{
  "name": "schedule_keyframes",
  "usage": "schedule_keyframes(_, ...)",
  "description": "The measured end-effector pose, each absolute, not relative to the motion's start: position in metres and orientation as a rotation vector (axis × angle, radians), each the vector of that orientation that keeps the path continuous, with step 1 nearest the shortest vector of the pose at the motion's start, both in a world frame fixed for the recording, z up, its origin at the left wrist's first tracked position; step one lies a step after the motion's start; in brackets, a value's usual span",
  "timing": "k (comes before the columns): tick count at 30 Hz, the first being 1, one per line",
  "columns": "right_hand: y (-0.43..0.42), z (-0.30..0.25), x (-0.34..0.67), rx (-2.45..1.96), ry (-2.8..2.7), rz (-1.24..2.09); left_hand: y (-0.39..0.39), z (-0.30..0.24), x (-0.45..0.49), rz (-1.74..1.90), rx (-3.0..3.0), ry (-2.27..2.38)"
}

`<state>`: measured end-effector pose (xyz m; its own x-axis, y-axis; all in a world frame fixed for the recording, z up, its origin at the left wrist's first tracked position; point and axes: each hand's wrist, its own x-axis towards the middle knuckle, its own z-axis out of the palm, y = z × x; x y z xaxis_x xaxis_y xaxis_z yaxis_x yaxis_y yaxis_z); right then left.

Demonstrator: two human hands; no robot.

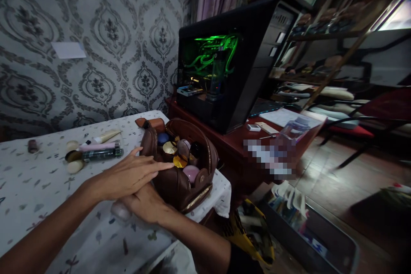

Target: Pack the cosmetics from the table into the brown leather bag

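A brown zippered makeup bag (167, 182) stands unzipped on the cloth-covered table, filled with several round-lidded cosmetics. Among them are a gold lid (180, 162), a pink lid (191, 173) and a blue lid (163, 138). My left hand (131, 175) is open at the bag's near left side, fingers stretched out, the index fingertip beside the gold lid. Crossing beneath it, my right hand (146, 204) has its fingers partly hidden and appears closed around a pale rounded item (120, 212), slightly blurred, whose kind I cannot make out.
Left of the bag lie a dark green bottle (101, 154), a pale tube (108, 136), several round containers and a small dark item (32, 146). A computer case (253, 72) with green lights stands on the red desk behind. A grey bin (340, 239) sits on the floor.
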<state>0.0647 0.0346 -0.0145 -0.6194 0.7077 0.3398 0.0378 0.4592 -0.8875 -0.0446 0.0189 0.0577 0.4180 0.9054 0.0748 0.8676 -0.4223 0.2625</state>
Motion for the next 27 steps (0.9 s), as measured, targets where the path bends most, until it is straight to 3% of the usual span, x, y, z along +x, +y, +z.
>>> schedule_keyframes(3,0.037,-0.004,0.079,-0.298,-2.276,1.262,0.019,0.061,-0.044,0.232,2.456,1.563)
schedule_keyframes(7,0.042,0.016,0.102,-0.232,-2.569,1.312,0.019,0.065,-0.043,0.19,2.439,1.551)
schedule_keyframes(11,0.047,0.047,0.134,-0.079,-2.461,1.65,0.016,0.061,-0.04,0.226,2.494,1.564)
schedule_keyframes(15,0.06,0.075,0.156,-0.321,-2.139,1.95,0.012,0.054,-0.027,0.372,2.552,1.548)
schedule_keyframes(19,0.087,0.088,0.164,-0.648,-1.903,1.754,0.009,0.048,-0.012,0.533,2.631,1.535)
schedule_keyframes(27,0.128,0.079,0.176,-0.657,-1.943,1.582,0.005,0.027,-0.01,0.683,2.76,1.515)
